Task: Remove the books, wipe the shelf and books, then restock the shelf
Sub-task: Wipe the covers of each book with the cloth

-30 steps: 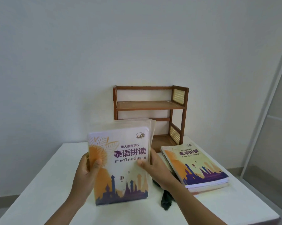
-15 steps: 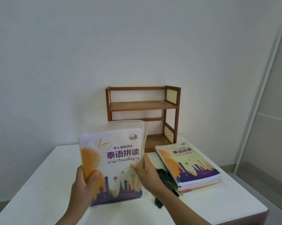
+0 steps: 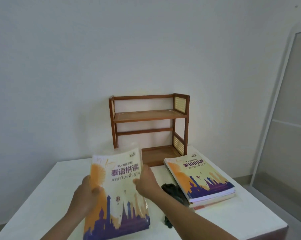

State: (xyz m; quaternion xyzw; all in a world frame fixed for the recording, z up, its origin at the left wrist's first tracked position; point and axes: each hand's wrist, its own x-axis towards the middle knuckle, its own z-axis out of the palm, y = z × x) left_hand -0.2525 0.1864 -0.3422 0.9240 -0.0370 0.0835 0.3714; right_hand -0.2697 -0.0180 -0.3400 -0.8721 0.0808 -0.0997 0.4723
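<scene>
Both hands grasp the book (image 3: 116,193) above the desk (image 3: 42,196): left hand (image 3: 87,196) pinching its left edge, right hand (image 3: 146,182) gripping the right edge. Soft cover, flexes; likely light. Best held by the spine edge, shelf (image 3: 149,116) bare behind.

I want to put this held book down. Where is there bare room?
Both boards of the wooden shelf are bare, as is the white table left of the held book. The right side is crowded: book stack, dark cloth.
</scene>
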